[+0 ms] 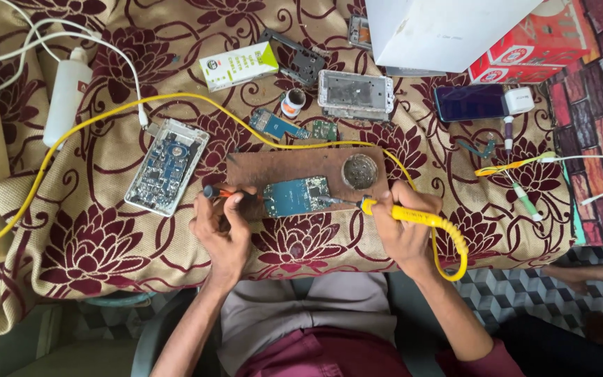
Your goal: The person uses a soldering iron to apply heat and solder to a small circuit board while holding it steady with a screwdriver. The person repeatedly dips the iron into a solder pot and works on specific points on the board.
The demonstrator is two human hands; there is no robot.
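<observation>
Floral cloth point(92, 244), right hand point(403, 227) fingers gripping soldering iron point(399, 211), left hand point(223, 227) pinching tool point(228, 193) at circuit board point(294, 196)

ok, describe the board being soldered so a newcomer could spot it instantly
Find the brown wooden block at the middle of the floral-cloth table, between the two hands. The small blue circuit board lies on its front edge, with the yellow soldering iron tip touching it. Unlike the other boards nearby, it sits bare on wood, with no case around it.

Three loose circuit boards point(296, 196), two opened phone bodies point(167, 166), one soldering iron point(403, 213), one white bottle point(66, 95).
</observation>
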